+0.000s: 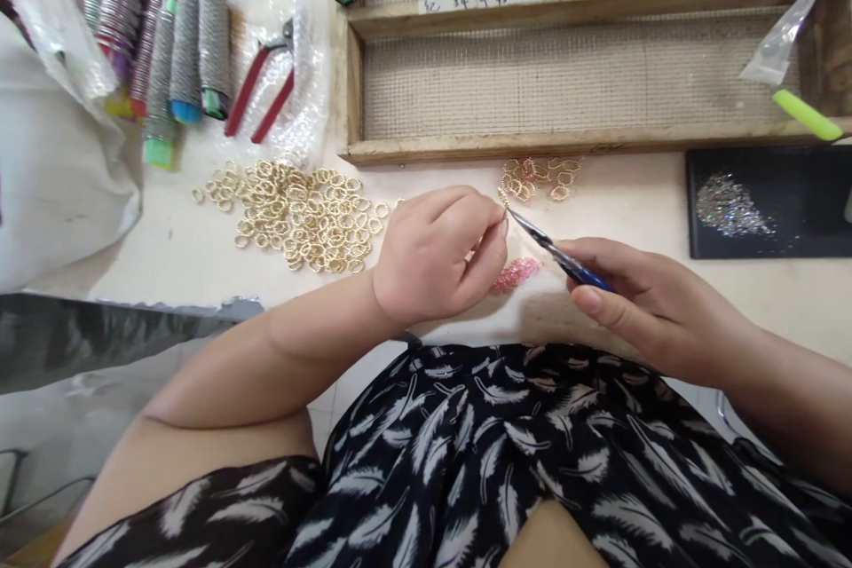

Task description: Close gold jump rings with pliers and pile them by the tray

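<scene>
My left hand (443, 257) is closed in a pinch on a small gold ring (504, 198) that stands up at its fingertips. My right hand (645, 302) holds pliers (563, 256) with blue handles, and their narrow tips meet the ring. Just behind the fingertips lies a small group of gold and pink rings (525, 186). A pile of pink beads (517, 273) is partly hidden by my left hand. To the left of that hand spreads a large heap of gold rings (303, 217).
Ring-wrapped tubes (186, 44) and red-handled pliers (263, 89) lie on plastic at the back left. A wooden mesh tray (466, 147) spans the back. At right are a black tray (799, 240) with glittering bits and a green-handled tool (807, 115).
</scene>
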A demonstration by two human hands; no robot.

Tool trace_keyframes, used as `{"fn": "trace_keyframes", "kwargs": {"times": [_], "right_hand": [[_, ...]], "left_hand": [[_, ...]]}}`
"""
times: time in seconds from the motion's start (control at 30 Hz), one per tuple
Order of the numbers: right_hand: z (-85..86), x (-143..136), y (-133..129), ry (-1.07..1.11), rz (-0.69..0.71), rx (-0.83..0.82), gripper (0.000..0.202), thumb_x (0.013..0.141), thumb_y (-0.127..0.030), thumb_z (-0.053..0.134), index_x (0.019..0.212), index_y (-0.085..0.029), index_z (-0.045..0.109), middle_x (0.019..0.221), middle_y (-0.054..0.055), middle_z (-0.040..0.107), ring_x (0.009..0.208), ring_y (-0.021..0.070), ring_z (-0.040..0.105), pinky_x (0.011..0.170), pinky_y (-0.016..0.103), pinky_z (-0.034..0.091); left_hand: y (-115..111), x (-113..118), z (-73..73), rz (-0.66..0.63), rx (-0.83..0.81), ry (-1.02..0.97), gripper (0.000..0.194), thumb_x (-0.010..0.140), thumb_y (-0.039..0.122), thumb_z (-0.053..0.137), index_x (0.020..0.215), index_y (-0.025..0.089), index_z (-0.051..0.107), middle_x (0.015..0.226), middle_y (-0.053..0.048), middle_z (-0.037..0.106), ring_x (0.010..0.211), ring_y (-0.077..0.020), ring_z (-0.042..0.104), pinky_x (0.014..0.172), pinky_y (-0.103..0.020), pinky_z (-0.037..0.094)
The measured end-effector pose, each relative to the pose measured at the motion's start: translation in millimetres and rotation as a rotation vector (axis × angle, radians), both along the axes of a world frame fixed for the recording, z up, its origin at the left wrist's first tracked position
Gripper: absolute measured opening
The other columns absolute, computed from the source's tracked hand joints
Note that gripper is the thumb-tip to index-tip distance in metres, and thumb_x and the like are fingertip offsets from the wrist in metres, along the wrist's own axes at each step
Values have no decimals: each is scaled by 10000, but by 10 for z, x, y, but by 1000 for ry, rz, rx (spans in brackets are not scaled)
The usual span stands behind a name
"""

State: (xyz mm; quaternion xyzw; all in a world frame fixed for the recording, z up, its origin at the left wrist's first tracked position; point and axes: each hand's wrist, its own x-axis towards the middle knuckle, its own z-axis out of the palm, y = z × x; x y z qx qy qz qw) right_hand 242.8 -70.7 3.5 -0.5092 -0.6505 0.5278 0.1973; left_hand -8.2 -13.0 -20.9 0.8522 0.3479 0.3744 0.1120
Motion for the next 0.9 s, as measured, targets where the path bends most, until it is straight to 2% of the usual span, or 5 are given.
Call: {"fn": "trace_keyframes", "kwargs": {"times": [0.17,0.4,0.6,0.7,0.9], "right_hand": [[-23,-21,-23,-63,-38,34,579,998,-682,636,1374,-256,745,1322,133,814,1161,375,790,1073,562,619],[-58,-54,-39,-87,-54,89,603,998,-698,623,1364,-236,748,1271,150,829,1133,393,803,1042,598,639],[-91,-75,-54,-124,-40,129,589,1020,-640,619,1383,-188,727,1350,182,803,1189,409,788,1063,611,624],[-84,-77,-48,-143,-31,140,587,1023,-621,619,1388,-172,714,1348,185,804,1176,395,792,1059,580,626],[13,19,32,-206,-18,155,618,1049,-650,554,1401,-164,701,1284,164,824,1108,376,807,939,494,671]], "left_hand": [[8,7,8,-11,-11,28,139,965,171,575,861,262,586,720,-12,699,651,-187,646,619,-343,547],[8,34,-28,35,71,75,186,970,179,573,792,231,565,680,-19,663,629,-165,624,595,-305,529],[-10,49,-41,60,96,108,214,986,185,542,787,263,532,668,-27,655,616,-192,614,581,-335,538],[-13,55,-34,72,48,138,234,1005,191,522,785,271,529,690,-27,659,635,-192,622,604,-341,534],[122,5,-28,12,-139,118,232,1029,226,535,806,217,599,761,-21,703,705,-164,642,635,-316,498]]}}
